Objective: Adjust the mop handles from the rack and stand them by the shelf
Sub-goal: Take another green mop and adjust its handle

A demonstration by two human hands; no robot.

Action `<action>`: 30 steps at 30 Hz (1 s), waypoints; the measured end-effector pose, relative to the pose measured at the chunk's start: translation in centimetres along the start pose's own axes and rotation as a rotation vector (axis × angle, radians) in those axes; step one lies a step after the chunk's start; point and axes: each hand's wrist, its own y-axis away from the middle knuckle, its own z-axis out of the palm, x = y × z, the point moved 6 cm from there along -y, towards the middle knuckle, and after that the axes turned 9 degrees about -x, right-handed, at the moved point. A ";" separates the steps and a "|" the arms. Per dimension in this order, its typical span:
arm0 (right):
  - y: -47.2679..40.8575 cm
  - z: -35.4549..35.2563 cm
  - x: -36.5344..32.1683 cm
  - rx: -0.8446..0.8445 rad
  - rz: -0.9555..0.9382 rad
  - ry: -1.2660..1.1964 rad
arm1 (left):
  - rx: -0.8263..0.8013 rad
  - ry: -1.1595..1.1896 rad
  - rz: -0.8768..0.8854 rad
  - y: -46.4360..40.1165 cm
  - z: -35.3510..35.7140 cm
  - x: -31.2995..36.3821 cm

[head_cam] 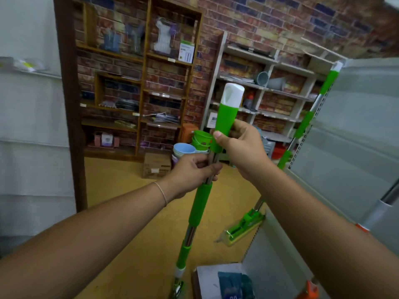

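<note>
— Between my two hands, what are you looking at?

— The mop handle [199,205] I am adjusting. My right hand [239,147] is wrapping its fingers and thumb round the upper green grip, just under the white cap [232,94]. My left hand [192,172] is pinching the bare steel tube directly below it.

— Why hold it in two places?

— I think one hand is steadying the tube while the other is twisting or sliding the grip section, so the length can change.

— And which way is it pointing?

— Its long axis is running nearly upright, leaning slightly, cap up and away from me, head down past my left wrist toward the floor.

— Any others?

— Beyond my right hand, a second mop [302,128] is leaning against the grey shelf [356,137].
</note>
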 end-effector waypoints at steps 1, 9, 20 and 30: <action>-1.3 -0.3 0.0 0.022 0.007 0.007 | -0.006 0.003 -0.001 -1.4 -0.5 0.2; -9.2 -0.7 1.7 0.202 0.028 0.011 | -0.056 -0.001 -0.032 -9.8 -4.4 -0.6; -18.6 -3.8 5.9 0.338 0.053 0.138 | -0.106 -0.036 0.073 -21.1 -6.0 -1.8; -28.1 -11.6 10.3 0.431 0.030 0.198 | -0.158 -0.083 0.172 -34.5 -3.2 -2.4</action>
